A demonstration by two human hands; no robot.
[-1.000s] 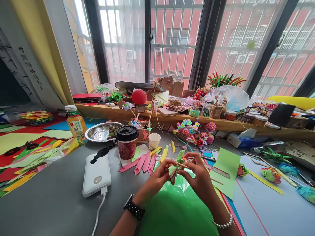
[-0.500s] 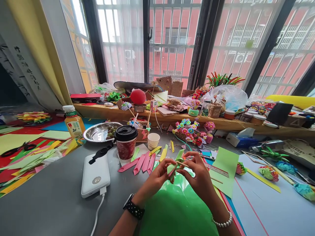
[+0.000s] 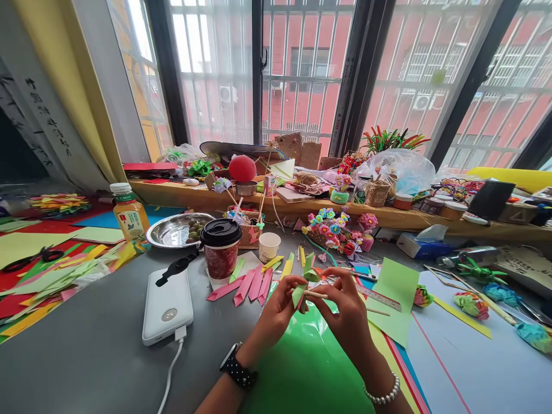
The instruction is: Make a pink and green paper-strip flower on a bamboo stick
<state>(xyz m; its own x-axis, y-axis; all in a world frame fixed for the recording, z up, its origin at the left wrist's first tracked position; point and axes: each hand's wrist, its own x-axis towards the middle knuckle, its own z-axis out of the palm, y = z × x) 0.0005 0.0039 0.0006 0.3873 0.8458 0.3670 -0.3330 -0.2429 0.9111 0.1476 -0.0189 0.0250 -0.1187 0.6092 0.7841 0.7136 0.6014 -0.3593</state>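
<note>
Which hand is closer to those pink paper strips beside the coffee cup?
Left. The left hand, pinching folded green paper, is just to the right of the pink paper strips; the right hand, holding a thin stick, is farther to their right.

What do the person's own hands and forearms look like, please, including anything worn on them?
Both hands are ungloved, and no sleeves show on the forearms. By the left hand, the wrist wears a watch with a silvery edge and a black strap dotted in white. By the right hand, the wrist wears a bracelet of round, silver-coloured beads.
</note>
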